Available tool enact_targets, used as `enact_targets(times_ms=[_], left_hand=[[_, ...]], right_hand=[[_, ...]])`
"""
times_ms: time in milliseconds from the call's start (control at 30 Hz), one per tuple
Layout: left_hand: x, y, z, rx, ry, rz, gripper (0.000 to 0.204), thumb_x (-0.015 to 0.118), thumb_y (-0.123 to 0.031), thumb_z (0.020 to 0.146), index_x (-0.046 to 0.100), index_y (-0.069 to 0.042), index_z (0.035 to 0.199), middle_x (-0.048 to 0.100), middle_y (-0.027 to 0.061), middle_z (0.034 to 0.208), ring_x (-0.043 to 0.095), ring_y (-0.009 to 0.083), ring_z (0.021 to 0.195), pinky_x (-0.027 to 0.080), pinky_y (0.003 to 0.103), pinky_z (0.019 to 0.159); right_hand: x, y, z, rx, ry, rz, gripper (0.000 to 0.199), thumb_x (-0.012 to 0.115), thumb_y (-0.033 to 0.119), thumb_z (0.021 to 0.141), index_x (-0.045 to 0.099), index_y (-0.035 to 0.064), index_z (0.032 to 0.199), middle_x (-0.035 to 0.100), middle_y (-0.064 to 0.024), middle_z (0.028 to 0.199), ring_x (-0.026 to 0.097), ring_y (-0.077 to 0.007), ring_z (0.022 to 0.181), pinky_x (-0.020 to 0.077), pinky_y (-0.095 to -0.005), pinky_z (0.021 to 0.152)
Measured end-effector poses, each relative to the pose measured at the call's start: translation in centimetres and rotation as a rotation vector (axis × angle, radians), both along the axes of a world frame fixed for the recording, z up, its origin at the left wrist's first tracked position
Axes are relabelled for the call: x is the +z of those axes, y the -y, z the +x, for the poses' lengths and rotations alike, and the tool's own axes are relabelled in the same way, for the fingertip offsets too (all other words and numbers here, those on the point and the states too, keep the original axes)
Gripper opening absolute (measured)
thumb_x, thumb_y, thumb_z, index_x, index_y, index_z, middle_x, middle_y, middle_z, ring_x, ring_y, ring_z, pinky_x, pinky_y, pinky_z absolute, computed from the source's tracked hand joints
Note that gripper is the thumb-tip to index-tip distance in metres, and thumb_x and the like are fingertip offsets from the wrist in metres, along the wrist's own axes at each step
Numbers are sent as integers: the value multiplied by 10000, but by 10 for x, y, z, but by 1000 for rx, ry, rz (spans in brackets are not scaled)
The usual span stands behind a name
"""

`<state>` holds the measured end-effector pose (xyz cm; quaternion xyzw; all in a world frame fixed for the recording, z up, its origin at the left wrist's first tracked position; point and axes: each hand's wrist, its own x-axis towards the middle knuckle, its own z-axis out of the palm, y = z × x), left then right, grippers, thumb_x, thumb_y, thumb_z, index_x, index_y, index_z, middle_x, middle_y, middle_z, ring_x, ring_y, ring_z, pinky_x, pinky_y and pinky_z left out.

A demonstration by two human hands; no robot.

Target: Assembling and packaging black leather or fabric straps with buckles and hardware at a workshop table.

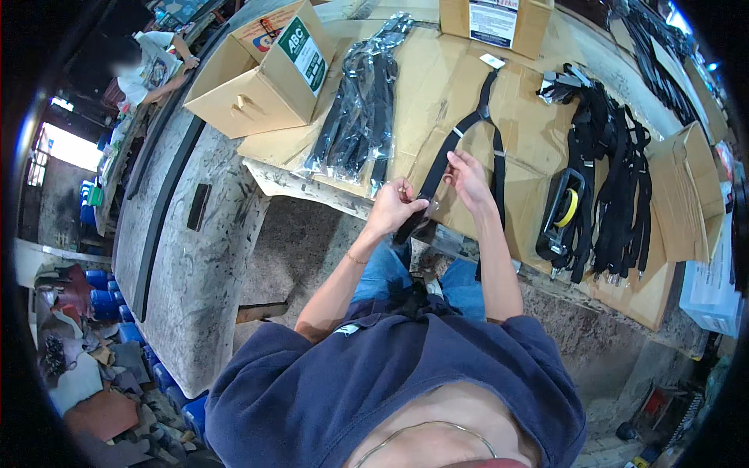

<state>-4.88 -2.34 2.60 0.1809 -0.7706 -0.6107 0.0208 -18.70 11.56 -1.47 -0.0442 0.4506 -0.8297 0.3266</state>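
A pair of black Y-shaped suspenders [438,167] lies lengthwise in front of me, with a small white tag [492,60] at its far end and pale metal adjusters on the straps. My left hand [395,207] pinches the near part of the wide left strap between thumb and fingers, close to the table edge. Beside that strap's right edge is my right hand [470,183], its fingers loosely curled and the thumb apart from them. The narrower right strap passes partly behind my right hand and forearm. A small clear piece shows between my hands.
Plastic-bagged suspenders [363,101] lie left, beside an open carton [257,78]. On the right are a tape dispenser [555,222], loose black suspenders [620,187] and another open carton [686,187]. A box [495,27] stands at the back. A person [152,66] works far left.
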Motion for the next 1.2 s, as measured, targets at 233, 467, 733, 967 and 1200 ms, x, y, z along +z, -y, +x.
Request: enact_targets(times_ms=[233, 467, 733, 967, 1200], left_hand=[[42, -6, -6, 46, -241, 86, 385, 783, -69, 697, 398, -80, 678, 476, -29, 604, 424, 45, 596, 372, 231, 507], [24, -5, 39, -55, -196, -17, 372, 812, -100, 661, 442, -65, 676, 491, -3, 593, 458, 81, 575, 416, 269, 523], [69, 4, 67, 22, -219, 111, 351, 782, -11, 689, 436, -71, 683, 605, 22, 677, 568, 75, 667, 468, 231, 583], [80, -1, 70, -91, -321, 219, 349, 721, 72, 716, 414, -91, 745, 552, -11, 718, 576, 76, 730, 474, 224, 649], [76, 11, 87, -150, -195, 323, 356, 690, 119, 728, 398, -85, 737, 519, -22, 713, 578, 71, 737, 486, 222, 652]], right_hand=[[24, -19, 58, 190, 46, -134, 189, 613, 267, 896, 604, 85, 946, 626, -27, 863, 578, -112, 727, 467, -263, 682], [16, -4, 63, 124, 318, -156, 223, 583, 282, 917, 618, 69, 972, 659, -14, 859, 602, -119, 741, 472, -286, 709], [92, -4, 128, -231, -450, 176, 168, 662, 107, 852, 642, 7, 718, 547, 50, 721, 468, -28, 651, 355, -195, 597], [67, -29, 140, 118, 25, 174, 586, 461, 550, 917, 630, -11, 908, 663, -106, 800, 658, -166, 744, 508, -277, 639], [29, -32, 120, -391, -500, 938, 541, 574, 451, 897, 512, 46, 544, 396, 16, 462, 338, -88, 420, 260, -304, 404]])
